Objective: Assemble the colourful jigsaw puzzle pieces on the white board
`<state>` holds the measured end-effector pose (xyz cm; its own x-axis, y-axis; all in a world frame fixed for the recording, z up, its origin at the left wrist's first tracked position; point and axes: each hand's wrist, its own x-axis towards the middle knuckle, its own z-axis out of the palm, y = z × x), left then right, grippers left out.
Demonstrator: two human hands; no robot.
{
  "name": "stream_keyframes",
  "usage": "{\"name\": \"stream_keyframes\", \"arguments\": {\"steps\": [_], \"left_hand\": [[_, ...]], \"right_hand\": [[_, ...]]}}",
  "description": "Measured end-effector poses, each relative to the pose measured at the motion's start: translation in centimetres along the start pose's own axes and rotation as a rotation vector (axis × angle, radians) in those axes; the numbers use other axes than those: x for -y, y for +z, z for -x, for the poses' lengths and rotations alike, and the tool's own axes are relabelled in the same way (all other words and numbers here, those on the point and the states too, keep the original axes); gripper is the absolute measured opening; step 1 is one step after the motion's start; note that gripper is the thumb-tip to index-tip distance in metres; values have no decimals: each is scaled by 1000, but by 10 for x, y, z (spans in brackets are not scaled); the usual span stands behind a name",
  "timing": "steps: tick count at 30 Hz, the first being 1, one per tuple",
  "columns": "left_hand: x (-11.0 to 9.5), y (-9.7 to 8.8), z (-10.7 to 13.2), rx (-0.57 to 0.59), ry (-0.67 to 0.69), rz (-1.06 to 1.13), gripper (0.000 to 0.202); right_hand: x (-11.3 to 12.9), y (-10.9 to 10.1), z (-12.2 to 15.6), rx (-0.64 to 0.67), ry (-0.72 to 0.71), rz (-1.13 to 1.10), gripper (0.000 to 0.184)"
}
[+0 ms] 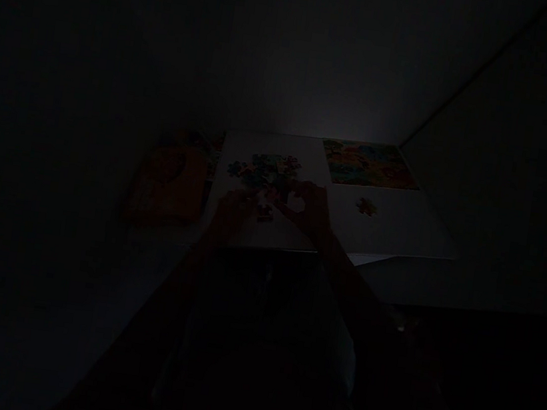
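The scene is very dark. Toward the middle of a white board [294, 235] lies a cluster of joined jigsaw puzzle pieces [260, 171], multicoloured with green and red parts. My right hand [309, 208] is at its near right edge, thumb and forefinger curved around a dark puzzle piece [283, 194] there. From the near left, my left hand [233, 208] reaches to the cluster's lower edge with bent fingers; the dimness hides whether they grip anything. Between the hands, a dark puzzle piece [265, 214] lies just below the cluster.
A colourful picture sheet [369, 165] lies at the board's far right. Nearer me is a loose puzzle piece [366, 207]. On the left, an orange package [170, 181] rests beside the board, with printed material behind it. A pale wall [321, 70] rises behind.
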<state>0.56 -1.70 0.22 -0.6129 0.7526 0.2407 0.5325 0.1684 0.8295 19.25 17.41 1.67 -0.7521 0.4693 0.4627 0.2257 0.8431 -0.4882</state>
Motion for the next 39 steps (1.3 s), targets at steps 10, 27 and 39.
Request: {"name": "stream_keyframes", "arguments": {"steps": [10,27,39], "left_hand": [[-10,8,6,18,-66,237,56],[9,-10,7,-276,-279,345,34],[10,-3,21,-243,-147,255,38]], "right_hand": [[21,3,17,50,21,-114,59],[16,0,16,-293,-110,-90,47],[25,34,12,18,269,-524,65]]}}
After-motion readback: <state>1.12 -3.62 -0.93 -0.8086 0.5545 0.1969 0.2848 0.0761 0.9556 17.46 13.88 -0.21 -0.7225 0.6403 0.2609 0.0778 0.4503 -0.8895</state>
